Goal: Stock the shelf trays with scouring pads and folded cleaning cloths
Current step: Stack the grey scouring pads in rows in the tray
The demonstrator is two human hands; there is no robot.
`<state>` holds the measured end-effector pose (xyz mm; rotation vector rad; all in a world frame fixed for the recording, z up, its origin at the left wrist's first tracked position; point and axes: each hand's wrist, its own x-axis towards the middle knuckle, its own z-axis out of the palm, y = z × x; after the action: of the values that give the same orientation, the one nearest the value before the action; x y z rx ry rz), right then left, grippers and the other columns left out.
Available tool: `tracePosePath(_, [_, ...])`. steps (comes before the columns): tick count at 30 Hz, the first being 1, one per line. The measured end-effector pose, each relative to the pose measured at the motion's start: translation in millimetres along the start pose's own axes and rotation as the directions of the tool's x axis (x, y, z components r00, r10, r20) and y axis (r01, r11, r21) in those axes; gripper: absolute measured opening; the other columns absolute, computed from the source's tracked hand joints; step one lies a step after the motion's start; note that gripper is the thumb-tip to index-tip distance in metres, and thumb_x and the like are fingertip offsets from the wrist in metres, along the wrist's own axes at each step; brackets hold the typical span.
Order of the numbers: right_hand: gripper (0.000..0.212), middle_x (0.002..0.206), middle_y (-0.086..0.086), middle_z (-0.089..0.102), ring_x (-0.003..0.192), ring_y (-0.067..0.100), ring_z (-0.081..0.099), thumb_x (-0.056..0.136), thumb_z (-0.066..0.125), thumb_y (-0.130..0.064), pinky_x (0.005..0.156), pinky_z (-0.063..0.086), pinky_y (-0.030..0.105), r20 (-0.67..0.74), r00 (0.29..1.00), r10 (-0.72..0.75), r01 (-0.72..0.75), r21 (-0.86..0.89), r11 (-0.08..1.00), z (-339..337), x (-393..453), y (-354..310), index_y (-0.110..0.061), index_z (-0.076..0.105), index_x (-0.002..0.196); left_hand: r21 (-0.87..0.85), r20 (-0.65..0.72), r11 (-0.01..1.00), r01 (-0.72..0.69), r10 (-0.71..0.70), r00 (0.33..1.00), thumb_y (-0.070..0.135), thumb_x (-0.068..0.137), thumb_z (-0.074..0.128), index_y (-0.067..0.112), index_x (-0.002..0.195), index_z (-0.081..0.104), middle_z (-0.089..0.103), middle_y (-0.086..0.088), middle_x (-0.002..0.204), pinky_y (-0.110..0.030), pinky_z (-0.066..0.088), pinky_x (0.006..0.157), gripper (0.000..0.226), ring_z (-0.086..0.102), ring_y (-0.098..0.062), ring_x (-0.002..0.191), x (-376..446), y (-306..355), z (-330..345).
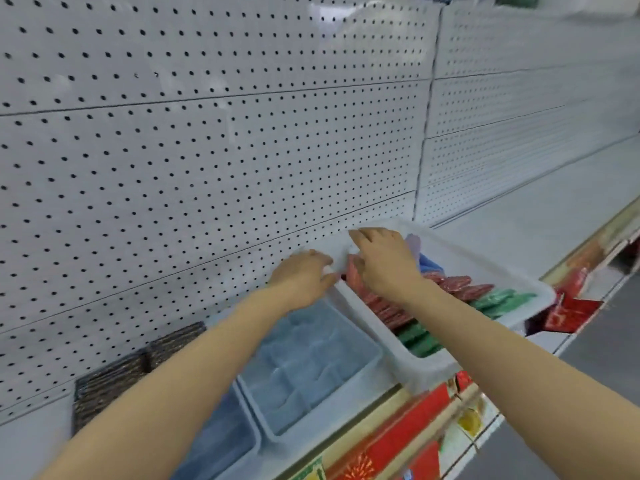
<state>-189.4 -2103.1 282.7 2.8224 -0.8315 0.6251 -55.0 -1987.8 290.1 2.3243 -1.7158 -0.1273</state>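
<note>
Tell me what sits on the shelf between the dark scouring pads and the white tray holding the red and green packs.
In the head view, a clear tray of pale blue cloths sits between the scouring pads and the white tray.

The whole picture is a bit blurry, most of all at 1 o'clock, where the holes in the wall fade away. A green thing at 12 o'clock is cut off by the top edge and cannot be named. The left hand and right hand cover the far corner of the white tray, so what their fingers touch cannot be seen. The right arm hides part of the red pads and green pads. The left arm hides part of the dark pads at 8 o'clock. The red labels at 5 o'clock are too smeared to read. A blue tray at 6 o'clock is cut off by the bottom edge.
</note>
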Motion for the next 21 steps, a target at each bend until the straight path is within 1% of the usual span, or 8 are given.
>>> tracePosePath(1, [0.054, 0.141, 0.007, 0.046, 0.129, 0.029, 0.041, 0.093, 0.051, -0.025, 0.106, 0.029, 0.04, 0.011, 0.999, 0.034, -0.034, -0.027, 0.999, -5, -3, 22, -0.014, 0.036, 0.144, -0.064, -0.012, 0.996, -0.07, 0.07, 0.998, 0.039, 0.099, 0.048, 0.024, 0.127, 0.062, 0.064, -0.004, 0.125, -0.037, 0.047, 0.094, 0.035, 0.06, -0.022, 0.11, 10, 23, 2])
tracePosePath(3, [0.054, 0.141, 0.007, 0.046, 0.128, 0.028, 0.042, 0.093, 0.05, -0.026, 0.107, 0.03, 0.04, 0.015, 0.994, 0.105, -0.104, -0.057, 0.993, -12, -11, 61, -0.015, 0.036, 0.144, -0.153, -0.007, 0.964, -0.216, 0.218, 0.976, 0.029, 0.098, 0.052, 0.02, 0.111, 0.07, 0.072, -0.007, 0.098, -0.033, 0.049, 0.08, 0.025, 0.06, -0.018, 0.083, 30, 64, 12])
tracePosePath(6, [0.053, 0.142, 0.007, 0.045, 0.13, 0.029, 0.04, 0.093, 0.048, -0.027, 0.107, 0.029, 0.04, 0.057, 0.982, 0.18, -0.175, -0.092, 0.98, -13, -25, 114, -0.015, 0.035, 0.144, -0.246, 0.099, 0.904, -0.35, 0.383, 0.919, 0.024, 0.094, 0.06, 0.013, 0.105, 0.072, 0.072, -0.009, 0.098, -0.035, 0.048, 0.082, 0.019, 0.06, -0.019, 0.084, 63, 120, 34])
tracePosePath(9, [0.056, 0.143, 0.006, 0.044, 0.129, 0.03, 0.041, 0.094, 0.051, -0.025, 0.105, 0.033, 0.04, 0.11, 0.966, 0.234, -0.224, -0.095, 0.97, -9, -37, 157, -0.017, 0.032, 0.146, -0.275, 0.362, 0.893, -0.355, 0.438, 0.823, 0.024, 0.092, 0.063, 0.017, 0.099, 0.075, 0.074, -0.001, 0.101, -0.041, 0.05, 0.09, 0.016, 0.065, -0.02, 0.092, 91, 150, 57])
tracePosePath(12, [0.056, 0.14, 0.008, 0.047, 0.125, 0.031, 0.044, 0.095, 0.052, -0.024, 0.103, 0.037, 0.041, 0.143, 0.96, 0.24, -0.231, -0.078, 0.97, -4, -45, 186, -0.017, 0.031, 0.146, -0.151, 0.513, 0.907, -0.393, 0.412, 0.753, 0.019, 0.095, 0.057, 0.018, 0.117, 0.072, 0.065, -0.001, 0.128, -0.036, 0.045, 0.101, 0.027, 0.059, -0.018, 0.112, 114, 161, 75])
tracePosePath(15, [0.051, 0.135, 0.008, 0.051, 0.122, 0.03, 0.046, 0.095, 0.051, -0.022, 0.1, 0.04, 0.041, 0.179, 0.958, 0.224, -0.219, -0.047, 0.975, -1, -49, 207, -0.017, 0.036, 0.143, 0.064, 0.49, 0.912, -0.405, 0.325, 0.809, 0.024, 0.099, 0.05, 0.024, 0.138, 0.055, 0.05, -0.003, 0.145, -0.033, 0.043, 0.103, 0.04, 0.05, -0.024, 0.127, 138, 164, 86])
tracePosePath(18, [0.042, 0.125, 0.007, 0.058, 0.118, 0.027, 0.05, 0.094, 0.05, -0.023, 0.096, 0.045, 0.041, 0.203, 0.961, 0.19, -0.196, 0.012, 0.98, 4, -50, 216, -0.017, 0.047, 0.135, 0.161, 0.485, 0.919, -0.359, 0.243, 0.84, 0.03, 0.099, 0.05, 0.023, 0.142, 0.049, 0.058, -0.004, 0.136, -0.034, 0.047, 0.095, 0.043, 0.057, -0.023, 0.112, 155, 162, 92])
tracePosePath(21, [0.035, 0.119, 0.003, 0.059, 0.115, 0.023, 0.049, 0.093, 0.053, -0.028, 0.091, 0.047, 0.04, 0.219, 0.967, 0.13, -0.143, 0.043, 0.989, 13, -49, 221, -0.019, 0.051, 0.127, 0.116, 0.564, 0.935, -0.334, 0.215, 0.797, 0.037, 0.09, 0.066, 0.023, 0.131, 0.057, 0.061, -0.001, 0.128, -0.027, 0.041, 0.085, 0.045, 0.051, -0.015, 0.097, 163, 164, 100])
